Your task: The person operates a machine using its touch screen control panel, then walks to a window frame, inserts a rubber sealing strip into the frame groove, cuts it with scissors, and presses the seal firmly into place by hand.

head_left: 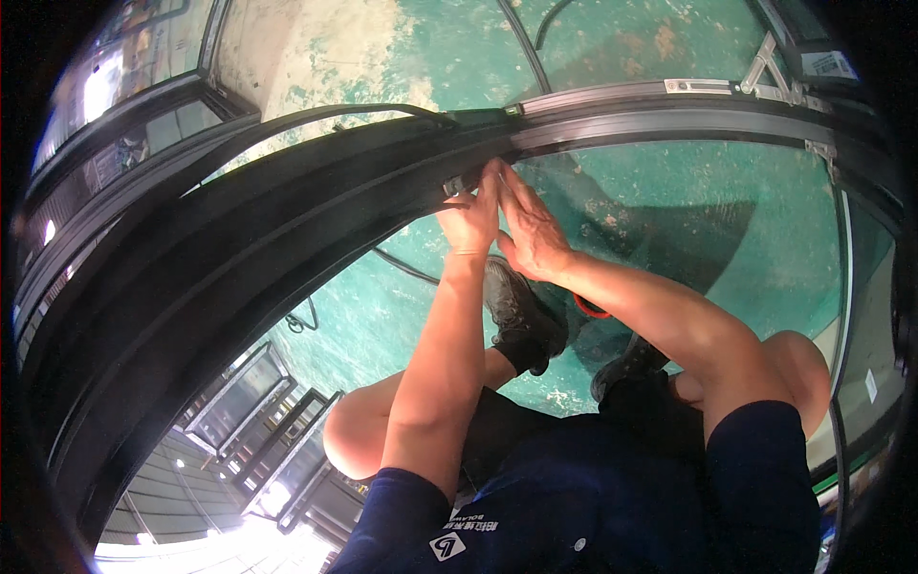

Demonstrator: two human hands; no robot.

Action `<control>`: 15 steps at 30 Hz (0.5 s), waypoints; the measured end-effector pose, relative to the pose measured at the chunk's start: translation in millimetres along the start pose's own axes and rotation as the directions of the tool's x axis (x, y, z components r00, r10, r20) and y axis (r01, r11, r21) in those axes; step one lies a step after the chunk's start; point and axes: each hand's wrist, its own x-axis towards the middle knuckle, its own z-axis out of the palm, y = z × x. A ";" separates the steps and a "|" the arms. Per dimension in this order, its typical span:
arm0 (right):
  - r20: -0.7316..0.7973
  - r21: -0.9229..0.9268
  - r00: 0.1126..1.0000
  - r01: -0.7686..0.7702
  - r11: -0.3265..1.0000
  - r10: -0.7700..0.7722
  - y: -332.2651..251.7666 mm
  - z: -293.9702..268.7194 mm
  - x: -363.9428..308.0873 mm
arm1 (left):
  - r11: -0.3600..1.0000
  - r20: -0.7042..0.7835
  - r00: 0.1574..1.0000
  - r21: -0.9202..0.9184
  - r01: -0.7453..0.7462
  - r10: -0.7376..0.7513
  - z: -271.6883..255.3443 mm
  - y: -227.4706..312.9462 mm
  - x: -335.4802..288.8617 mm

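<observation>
Both my hands meet at the inner edge of a black window frame (pixel 316 182), where a dark rail joins a glass pane (pixel 669 201). My left hand (pixel 467 228) is closed, with the thumb near a small dark block-like piece (pixel 461 182) against the frame; I cannot make out its kind. Beside it, my right hand (pixel 537 234) lies with fingers stretched out together, their tips touching the left fingertips at the rail. A loose black strip (pixel 335 111) curves along the frame's far side and ends near the corner.
A metal stay hinge (pixel 765 67) stands up from the far right rail. Other framed panels (pixel 239 402) lean at lower left. My shoes (pixel 521 311) rest close beneath the hands. An orange-red round edge (pixel 591 307) shows beside my right forearm. A black cable (pixel 406 265) crosses the green floor.
</observation>
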 end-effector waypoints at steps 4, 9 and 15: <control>0.006 0.080 1.000 0.030 0.996 -0.031 3.1 -4.4 4.9 | 0.992 0.091 0.996 0.126 -0.032 0.021 -7.7 -3.9 -0.1; -0.178 -0.019 0.976 -0.134 0.991 0.129 22.5 -6.7 14.9 | 0.979 0.106 0.993 0.190 -0.070 0.050 -6.5 -6.3 -1.5; -0.089 0.226 0.982 -0.143 0.963 0.167 17.1 21.0 18.8 | 0.978 0.079 0.994 0.187 -0.088 0.074 -0.7 -9.3 1.4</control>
